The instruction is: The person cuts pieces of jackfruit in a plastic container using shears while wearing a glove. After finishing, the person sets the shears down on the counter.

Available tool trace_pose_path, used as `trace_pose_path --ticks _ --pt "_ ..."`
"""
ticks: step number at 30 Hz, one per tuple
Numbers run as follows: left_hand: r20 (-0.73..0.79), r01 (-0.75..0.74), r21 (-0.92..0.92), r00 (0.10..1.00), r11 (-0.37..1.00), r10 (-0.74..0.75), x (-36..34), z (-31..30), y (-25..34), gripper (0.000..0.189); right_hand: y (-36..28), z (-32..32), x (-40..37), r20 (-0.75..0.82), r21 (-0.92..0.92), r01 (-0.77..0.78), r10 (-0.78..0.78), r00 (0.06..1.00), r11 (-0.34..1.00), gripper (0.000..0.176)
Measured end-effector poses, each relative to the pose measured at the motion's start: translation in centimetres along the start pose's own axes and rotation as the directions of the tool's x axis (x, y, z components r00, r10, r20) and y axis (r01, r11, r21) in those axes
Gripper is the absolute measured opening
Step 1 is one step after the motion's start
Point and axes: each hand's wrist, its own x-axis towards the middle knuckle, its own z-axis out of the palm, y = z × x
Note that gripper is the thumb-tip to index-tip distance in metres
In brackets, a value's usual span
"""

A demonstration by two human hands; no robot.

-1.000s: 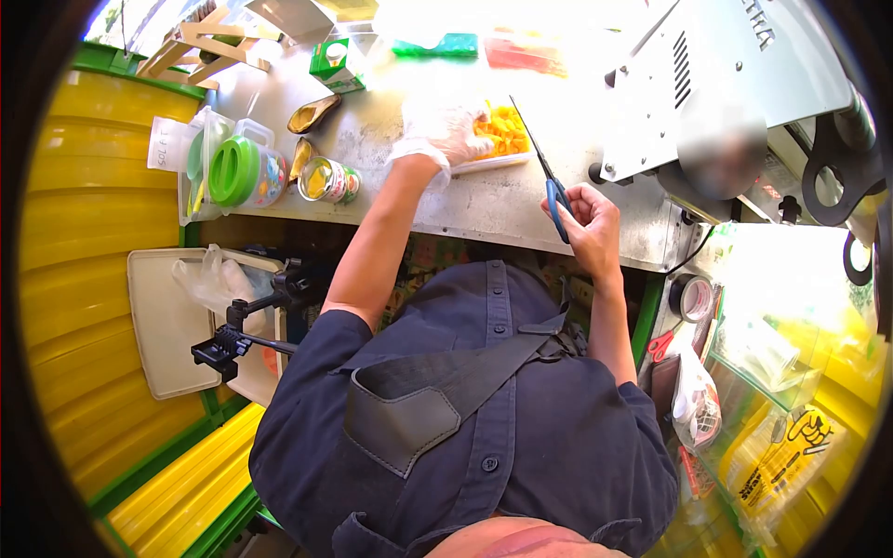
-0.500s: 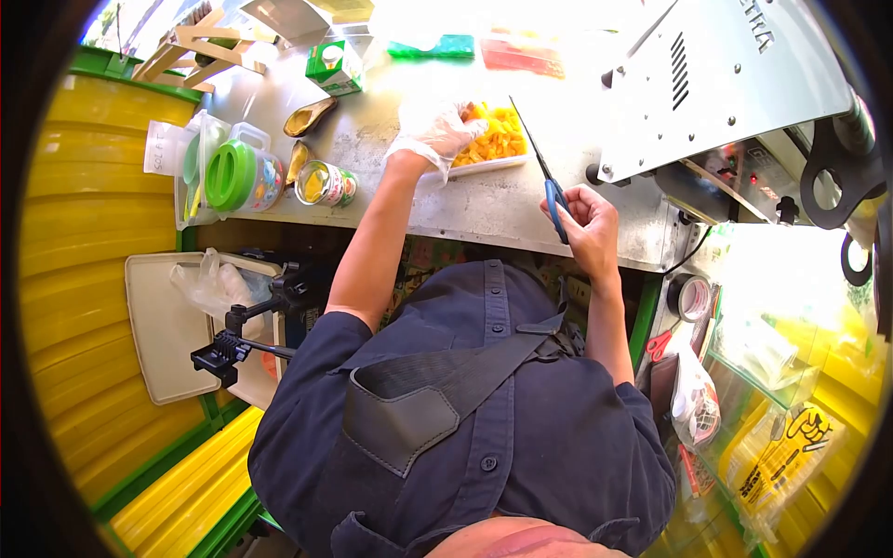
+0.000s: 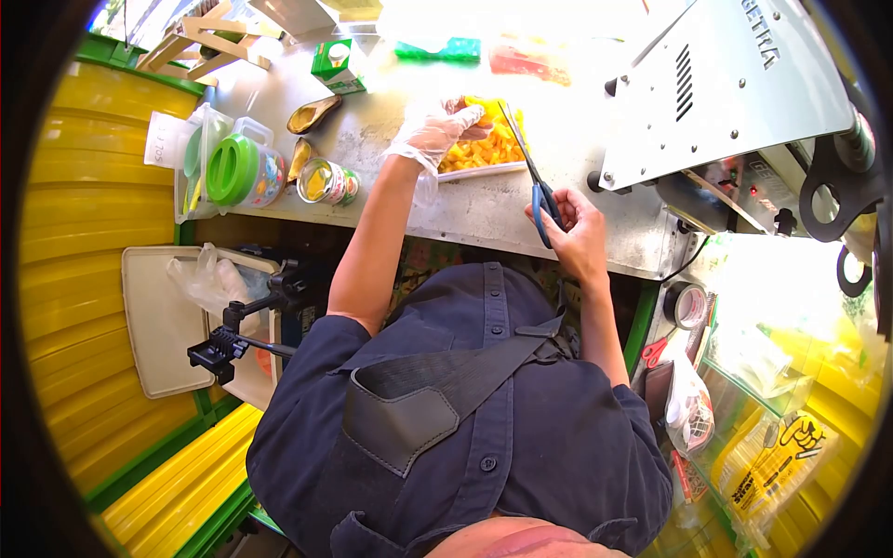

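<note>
I count one pair of scissors (image 3: 538, 191), one tray (image 3: 479, 171) of fruit pieces, one open can (image 3: 327, 181), two avocado halves (image 3: 312, 114), one green carton (image 3: 337, 63)

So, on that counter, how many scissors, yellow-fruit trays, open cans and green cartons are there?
Scissors: 1
Tray of yellow fruit: 1
Open can: 1
Green carton: 1
Total: 4

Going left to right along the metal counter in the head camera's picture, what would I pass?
Green-lidded clear plastic jar → open tin can → gloved left hand → blue-handled scissors, gripped in the bare right hand → grey metal machine.
</note>
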Motion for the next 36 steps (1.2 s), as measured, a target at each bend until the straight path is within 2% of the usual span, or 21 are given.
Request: trace_pose_path --ticks 2,5,7,8,9,10,11,12,14,16,20,28,36 --pt "0.066 -0.019 -0.062 0.998 0.998 0.023 -0.2 0.1 0.3 0.024 0.5 0.2 0.2 0.003 -0.063 -0.003 0.003 1.0 0.998 0.018" --pt "0.061 0.005 -0.041 0.998 0.999 -0.002 -0.6 0.7 0.8 0.025 0.4 0.3 0.4 0.015 -0.144 -0.012 0.014 1.0 0.989 0.018" --pt "0.063 -0.011 -0.095 0.998 0.995 0.017 -0.5 0.6 0.6 0.026 1.0 0.7 0.4 -0.013 0.086 0.01 -0.009 1.0 0.996 0.018" --pt "0.068 -0.023 -0.147 0.997 0.989 0.033 -0.7 0.8 0.8 0.028 1.1 0.6 0.4 -0.012 0.083 0.013 -0.012 1.0 0.996 0.018" --pt "0.067 -0.026 -0.149 0.997 0.988 0.037 -0.9 0.7 1.0 0.028 1.1 0.5 0.4 0.028 0.185 -0.064 0.06 0.998 0.981 0.019" --pt "0.131 -0.078 -0.177 0.986 0.981 0.102 -1.3 0.7 1.2 0.03 1.1 0.3 0.3 0.075 0.281 -0.143 0.127 0.989 0.949 0.019" --pt "0.191 -0.127 -0.207 0.967 0.97 0.167 -1.6 0.7 1.5 0.032 1.1 0.1 0.4 0.075 0.279 -0.141 0.125 0.989 0.95 0.019" --pt "0.191 -0.128 -0.208 0.967 0.97 0.169 -1.6 0.7 1.5 0.032 1.2 -0.2 0.4 0.127 0.347 -0.192 0.157 0.979 0.918 0.02" --pt "0.155 -0.157 -0.056 0.974 0.986 0.164 -1.7 0.8 1.6 0.034 1.1 -0.4 0.3 0.181 0.408 -0.245 0.185 0.966 0.88 0.022" --pt "0.125 -0.137 -0.058 0.982 0.989 0.144 -1.1 0.7 1.0 0.033 0.8 -0.5 0.2 0.236 0.459 -0.305 0.216 0.947 0.835 0.024" --pt "0.029 -0.085 -0.043 0.996 0.995 0.087 -1.0 1.1 1.2 0.032 0.6 -0.2 0.1 0.202 0.429 -0.237 0.162 0.966 0.872 0.023" --pt "0.006 -0.032 0.038 0.999 0.999 0.032 -0.6 0.9 1.0 0.031 0.5 0.2 -0.1 0.105 0.265 -0.124 0.099 0.99 0.956 0.019" --pt "-0.023 -0.023 -0.028 0.999 0.999 0.023 -1.1 0.9 1.3 0.031 0.7 0.4 0.3 0.073 0.278 -0.131 0.116 0.991 0.951 0.021"
